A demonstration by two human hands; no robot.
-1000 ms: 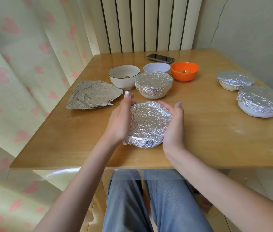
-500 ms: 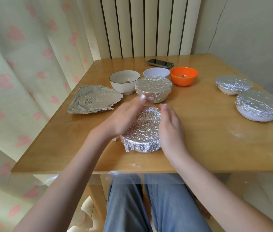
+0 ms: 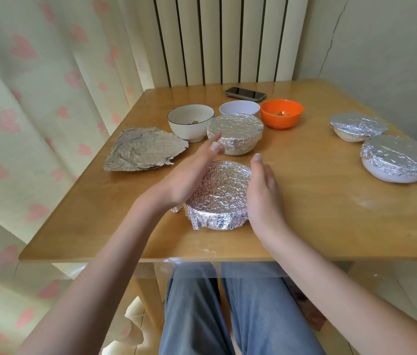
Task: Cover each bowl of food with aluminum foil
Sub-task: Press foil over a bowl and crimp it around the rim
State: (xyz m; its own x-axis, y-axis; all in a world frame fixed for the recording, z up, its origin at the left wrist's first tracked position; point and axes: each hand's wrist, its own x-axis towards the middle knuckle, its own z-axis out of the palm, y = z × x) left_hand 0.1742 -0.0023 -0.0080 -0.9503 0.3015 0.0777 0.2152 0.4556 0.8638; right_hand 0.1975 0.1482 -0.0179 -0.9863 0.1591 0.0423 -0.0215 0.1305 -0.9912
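A foil-covered bowl sits near the table's front edge between my hands. My left hand hovers over its left side with straight fingers, lifted off the foil. My right hand lies flat against its right side, fingers straight. Behind it stands a second foil-covered bowl. Uncovered behind that are a white bowl with a dark rim, a plain white bowl and an orange bowl with food. A loose crumpled foil sheet lies at the left.
Two more foil-covered bowls stand at the right side of the wooden table. A phone lies at the back. A curtain hangs at the left, a radiator and wall behind. My knees are under the front edge.
My hands pressed the foil around the near bowl, then both drew apart; the left hand has lifted off the foil and the right has slid to the bowl's right side.
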